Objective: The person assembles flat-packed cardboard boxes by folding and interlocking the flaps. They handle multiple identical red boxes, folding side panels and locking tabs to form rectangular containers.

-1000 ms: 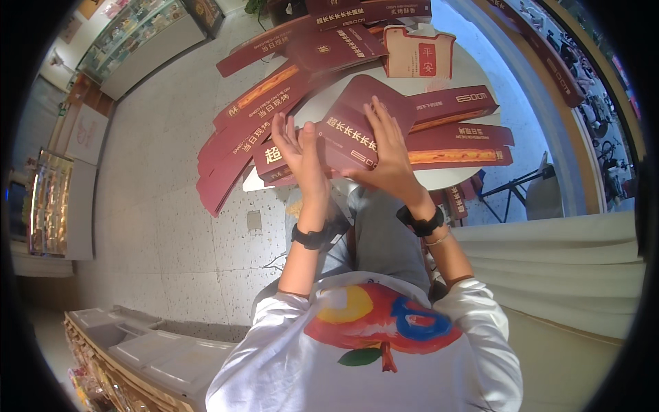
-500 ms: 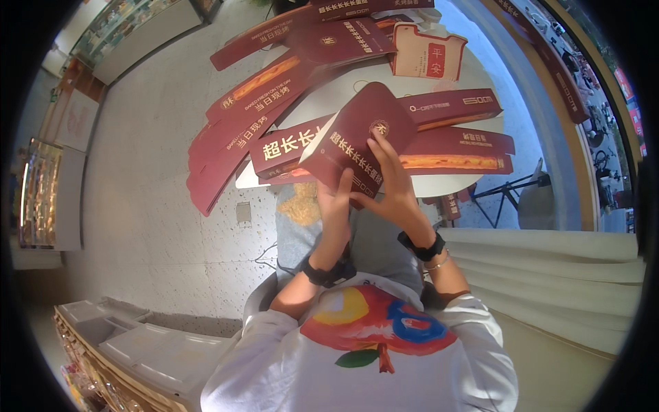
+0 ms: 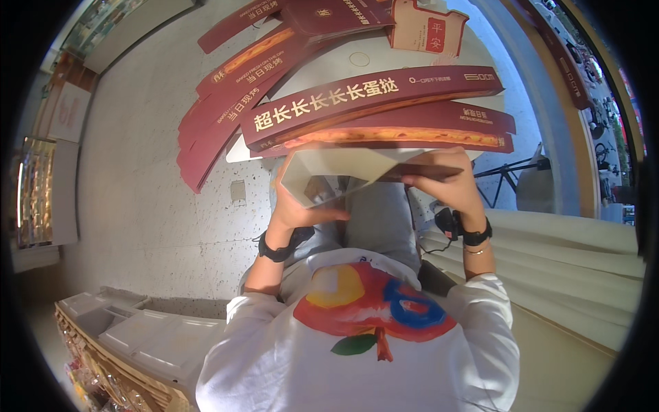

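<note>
In front of my lap I hold a maroon cardboard carton (image 3: 336,167), its pale inside turned up toward me. My left hand (image 3: 296,209) wraps round its left end, thumb stretched along the near edge. At the other end my right hand (image 3: 458,184) grips the board between thumb and fingers. Some fingertips are hidden behind the cardboard. Just beyond lie a long maroon box (image 3: 371,93) with pale lettering and another maroon box (image 3: 425,135) with a pastry picture, both on the white table (image 3: 326,67).
Several flat maroon cartons (image 3: 240,103) fan out over the table's left side. A beige carton (image 3: 410,31) with a red label lies at the back. A black stand (image 3: 511,175) is right of the table, near a pale curtain (image 3: 549,254). White cabinets (image 3: 158,340) stand at lower left.
The carton has come nearer to me and tipped, so its pale inside now shows instead of its printed face. My hands have spread apart to its two ends.
</note>
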{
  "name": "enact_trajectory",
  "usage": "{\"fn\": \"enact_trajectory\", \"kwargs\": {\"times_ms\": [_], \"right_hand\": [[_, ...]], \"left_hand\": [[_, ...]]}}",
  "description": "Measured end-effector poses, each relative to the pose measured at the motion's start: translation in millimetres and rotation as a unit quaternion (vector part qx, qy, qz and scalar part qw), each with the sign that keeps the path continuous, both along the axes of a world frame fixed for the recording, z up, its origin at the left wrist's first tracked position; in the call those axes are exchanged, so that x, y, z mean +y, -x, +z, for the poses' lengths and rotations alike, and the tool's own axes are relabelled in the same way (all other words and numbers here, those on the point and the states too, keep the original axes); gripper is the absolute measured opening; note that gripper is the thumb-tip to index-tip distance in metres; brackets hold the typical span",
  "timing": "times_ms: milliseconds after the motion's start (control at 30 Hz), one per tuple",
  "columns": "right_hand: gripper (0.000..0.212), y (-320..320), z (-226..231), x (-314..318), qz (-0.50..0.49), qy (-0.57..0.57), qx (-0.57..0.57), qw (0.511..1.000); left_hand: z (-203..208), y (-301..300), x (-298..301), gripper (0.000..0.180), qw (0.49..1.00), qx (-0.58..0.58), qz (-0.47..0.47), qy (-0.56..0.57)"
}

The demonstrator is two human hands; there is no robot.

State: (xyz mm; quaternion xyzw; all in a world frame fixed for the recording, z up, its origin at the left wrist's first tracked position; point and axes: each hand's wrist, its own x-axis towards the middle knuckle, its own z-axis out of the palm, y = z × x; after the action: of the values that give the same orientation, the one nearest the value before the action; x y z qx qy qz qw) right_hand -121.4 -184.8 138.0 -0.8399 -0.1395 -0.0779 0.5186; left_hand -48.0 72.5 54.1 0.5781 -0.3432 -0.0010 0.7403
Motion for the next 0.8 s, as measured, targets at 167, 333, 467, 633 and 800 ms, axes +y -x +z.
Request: {"fn": "enact_trajectory", "kwargs": {"times_ms": [167,333,467,633,800], "right_hand": [[0.023,9.8,-5.1,7.3,0.076,-0.021,-0.088,0.993],[0.022,20.1,-4.8,20.1,0.083,0.021,-0.147,0.985],[0.020,28.0,-3.4,24.8,0.004,0.040,-0.142,0.989],[0.027,22.0,-4.9,21.1,0.052,0.017,-0.153,0.987],[0.032,23.9,-3.5,19.4,0.098,0.042,-0.150,0.983]], "left_hand": [[21.3,0.2,-3.0,0.091,0.994,-0.109,-0.028,0.001],[21.8,5.1,-3.1,0.092,0.996,-0.082,-0.042,0.005],[51.4,15.2,-3.6,0.093,0.967,-0.220,-0.045,-0.118],[47.2,24.9,-5.6,0.085,0.974,-0.193,-0.038,-0.109],[31.6,21.5,-9.6,0.081,0.979,-0.169,-0.101,-0.059]]}}
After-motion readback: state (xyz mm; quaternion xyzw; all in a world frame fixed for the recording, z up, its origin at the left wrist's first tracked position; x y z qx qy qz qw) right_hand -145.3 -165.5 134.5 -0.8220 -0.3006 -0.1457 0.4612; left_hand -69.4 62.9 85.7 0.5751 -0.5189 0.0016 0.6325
